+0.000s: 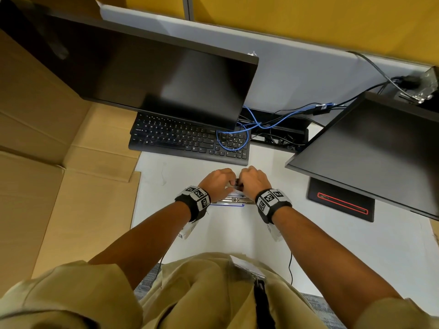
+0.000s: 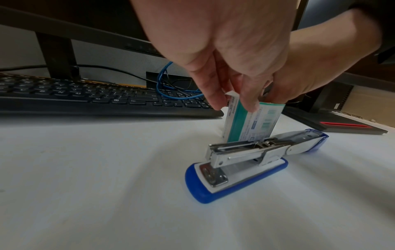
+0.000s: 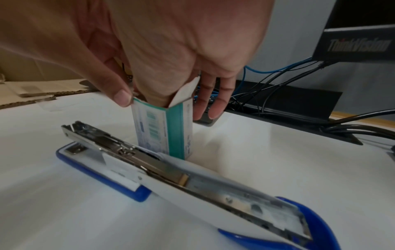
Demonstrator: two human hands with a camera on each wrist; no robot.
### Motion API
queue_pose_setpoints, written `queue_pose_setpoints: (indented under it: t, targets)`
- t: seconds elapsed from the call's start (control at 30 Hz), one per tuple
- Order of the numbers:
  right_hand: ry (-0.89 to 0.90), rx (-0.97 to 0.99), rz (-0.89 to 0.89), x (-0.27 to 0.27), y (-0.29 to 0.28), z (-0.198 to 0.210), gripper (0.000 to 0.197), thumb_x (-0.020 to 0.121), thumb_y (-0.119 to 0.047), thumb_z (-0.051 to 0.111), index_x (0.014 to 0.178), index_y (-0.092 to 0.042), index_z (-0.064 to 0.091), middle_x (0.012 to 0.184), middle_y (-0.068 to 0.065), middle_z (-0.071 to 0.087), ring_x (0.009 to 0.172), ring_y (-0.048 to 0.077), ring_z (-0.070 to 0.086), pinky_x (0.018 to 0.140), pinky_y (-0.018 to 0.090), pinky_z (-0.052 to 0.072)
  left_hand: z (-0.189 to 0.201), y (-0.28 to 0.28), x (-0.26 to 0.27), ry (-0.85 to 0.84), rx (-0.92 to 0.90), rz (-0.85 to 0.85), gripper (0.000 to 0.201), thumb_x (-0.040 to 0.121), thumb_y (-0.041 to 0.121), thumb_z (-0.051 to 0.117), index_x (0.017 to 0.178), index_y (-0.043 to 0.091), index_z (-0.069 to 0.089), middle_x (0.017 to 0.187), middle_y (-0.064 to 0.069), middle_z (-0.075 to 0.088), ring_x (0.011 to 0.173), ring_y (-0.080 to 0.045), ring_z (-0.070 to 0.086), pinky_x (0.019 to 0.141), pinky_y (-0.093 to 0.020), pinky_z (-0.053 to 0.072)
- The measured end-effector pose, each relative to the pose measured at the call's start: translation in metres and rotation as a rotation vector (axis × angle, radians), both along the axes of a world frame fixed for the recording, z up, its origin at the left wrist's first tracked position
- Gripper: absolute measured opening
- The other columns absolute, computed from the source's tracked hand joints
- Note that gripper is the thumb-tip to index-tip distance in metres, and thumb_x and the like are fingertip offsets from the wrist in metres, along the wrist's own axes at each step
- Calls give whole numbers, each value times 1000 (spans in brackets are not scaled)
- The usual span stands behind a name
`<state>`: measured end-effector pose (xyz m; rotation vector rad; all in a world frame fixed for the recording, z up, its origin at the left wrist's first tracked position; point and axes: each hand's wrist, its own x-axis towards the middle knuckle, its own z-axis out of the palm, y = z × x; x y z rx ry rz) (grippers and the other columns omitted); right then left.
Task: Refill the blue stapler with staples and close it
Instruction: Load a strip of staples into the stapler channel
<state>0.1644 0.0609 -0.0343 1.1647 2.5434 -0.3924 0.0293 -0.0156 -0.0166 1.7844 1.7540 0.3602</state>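
On the far left we see flattened brown cardboard sheets lying over the edge of the white bench. Next to them a black keyboard sits under a dark flat monitor, with a loop of blue cable resting on its right end.

Moving inward, our left hand reaches down with thumb and fingers curled onto the upper end of a small teal-and-white cardboard staple box, pinching it so that it stands upright on the bench. The box's top flap is open. Just in front of the box, nearer to us, lies the blue stapler with its silver metal magazine exposed: the blue base rests flat on the bench and the blue-capped top arm is swung fully back, so the whole stapler stretches out in one long line from left to right. The box stands just behind the stapler's middle; we cannot tell whether they touch.

Our right hand meets the left over the box, with a finger dipped into the box's open mouth and the thumb pressed against the box's outer top edge.

Farther right a second dark monitor stands on a black base with a red stripe.
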Motion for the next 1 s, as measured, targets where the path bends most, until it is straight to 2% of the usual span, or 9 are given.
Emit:
queue_pose_setpoints:
  t: [0.17, 0.27, 0.33, 0.5, 0.67, 0.8, 0.87, 0.93, 1.0]
  targets:
    - [102, -50, 46, 7, -2, 13, 9, 81, -12, 64, 81, -16, 72, 96, 2, 69, 92, 27, 58, 79, 39, 50, -2, -2, 0, -14, 5, 11, 12, 79, 13, 69, 90, 10, 67, 105, -6, 68, 92, -26, 63, 83, -35, 54]
    - [213, -90, -26, 15, -1, 21, 14, 80, -7, 64, 86, -16, 74, 98, 1, 72, 94, 25, 61, 85, 38, 50, -5, -1, -1, -21, 11, 44, 20, 78, 16, 69, 97, 12, 64, 106, -5, 67, 93, -26, 63, 83, -37, 54]
    - [290, -107, -101, 20, -2, 24, 13, 79, -7, 67, 83, -17, 74, 94, 2, 72, 89, 25, 62, 82, 37, 52, -3, 0, 0, -16, 16, 73, 29, 79, 18, 68, 106, 14, 60, 108, -5, 67, 94, -27, 63, 83, -36, 53]
    - [448, -150, -238, 25, -6, 29, 8, 83, -12, 68, 81, -19, 72, 91, 1, 71, 83, 23, 63, 79, 33, 52, 4, 5, 1, 40, 77, 75, 48, 87, 30, 64, 132, 22, 50, 137, -1, 57, 125, -19, 52, 103, -35, 44]
    - [504, -197, -310, 25, -6, 35, 11, 89, -17, 65, 96, -15, 73, 104, 1, 72, 96, 18, 55, 85, 25, 37, 11, 6, 2, 79, 175, 40, 23, 91, 23, 58, 110, 15, 68, 113, -3, 72, 106, -22, 64, 91, -35, 52]
    - [524, -217, -301, 27, -5, 37, 11, 89, -18, 66, 96, -17, 74, 105, -1, 73, 105, 21, 58, 90, 25, 35, 14, 4, 2, 97, 207, 51, 24, 90, 25, 59, 111, 17, 68, 112, -1, 73, 107, -19, 63, 89, -35, 52]
    - [551, -239, -319, 29, -4, 39, 8, 88, -19, 67, 92, -23, 73, 98, -3, 74, 102, 22, 60, 94, 31, 40, 17, 3, 2, 90, 226, 54, 25, 89, 25, 61, 111, 17, 68, 112, -1, 73, 107, -20, 63, 89, -35, 52]
    - [594, -256, -320, 30, -4, 43, 7, 86, -19, 68, 91, -22, 73, 90, -4, 75, 92, 18, 63, 91, 34, 47, 20, 2, 2, 60, 243, 68, 23, 89, 22, 62, 109, 15, 69, 109, -3, 74, 103, -21, 65, 88, -36, 54]
    - [624, -265, -301, 30, -7, 48, 12, 85, -19, 71, 97, -18, 72, 88, -3, 72, 84, 11, 61, 82, 28, 49, 21, 0, -1, -14, 245, 113, 21, 87, 18, 64, 107, 14, 69, 102, -5, 75, 93, -22, 67, 84, -38, 56]
